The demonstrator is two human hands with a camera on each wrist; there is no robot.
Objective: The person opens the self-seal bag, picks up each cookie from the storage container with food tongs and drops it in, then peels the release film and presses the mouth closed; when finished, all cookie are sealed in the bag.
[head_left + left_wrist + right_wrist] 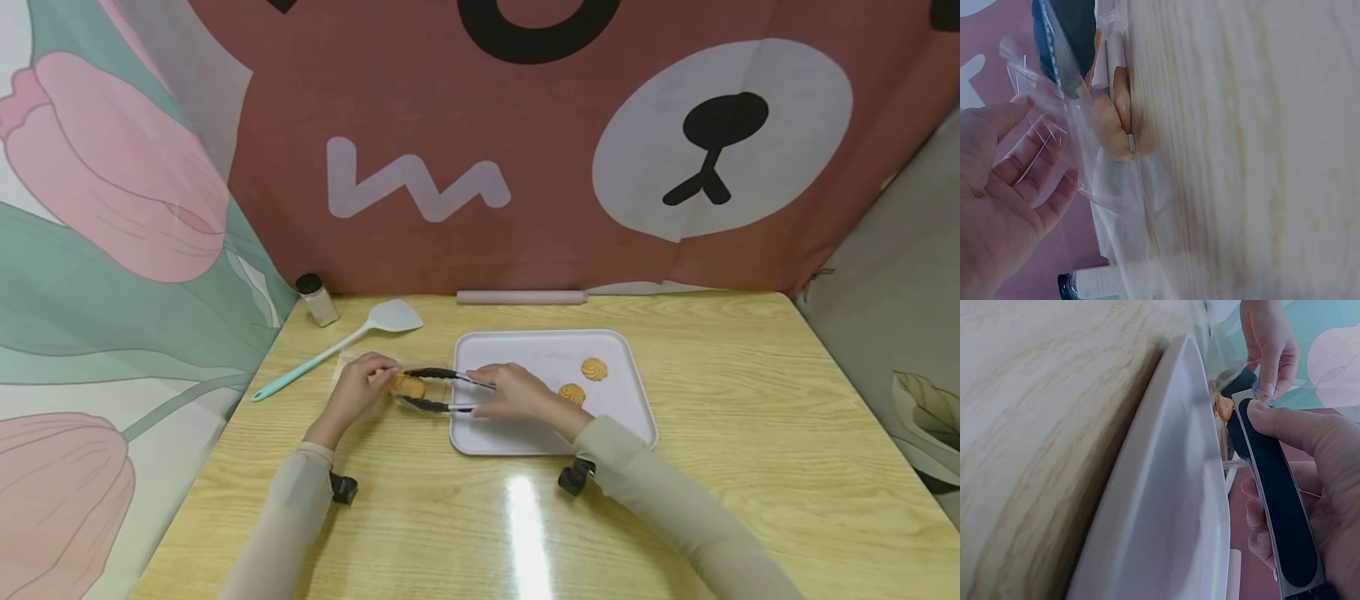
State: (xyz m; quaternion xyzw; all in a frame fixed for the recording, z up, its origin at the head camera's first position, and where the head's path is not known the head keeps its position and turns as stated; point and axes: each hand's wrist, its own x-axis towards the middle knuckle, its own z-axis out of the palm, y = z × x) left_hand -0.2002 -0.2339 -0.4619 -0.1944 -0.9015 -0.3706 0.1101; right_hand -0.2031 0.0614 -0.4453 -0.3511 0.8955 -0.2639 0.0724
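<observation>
My left hand (356, 393) pinches the edge of a clear plastic bag (1072, 147) between thumb and fingers, left of the tray. Several golden cookies (1112, 125) show through the bag in the left wrist view. With my right hand (517, 392) I grip a pair of tongs (1277, 500) over the tray's left side. Their dark tips (427, 406) reach left into the mouth of the bag, spread around an orange-brown cookie (410, 386). Whether the tips touch that cookie I cannot tell. Two swirled cookies (594, 369) lie on the white tray (517, 445).
A spatula (395, 316) with a turquoise handle lies behind my left hand. Beyond it stands a black-lidded jar (318, 302). A pale rolled tube (521, 297) lies along the table's back edge, before a printed curtain (420, 258).
</observation>
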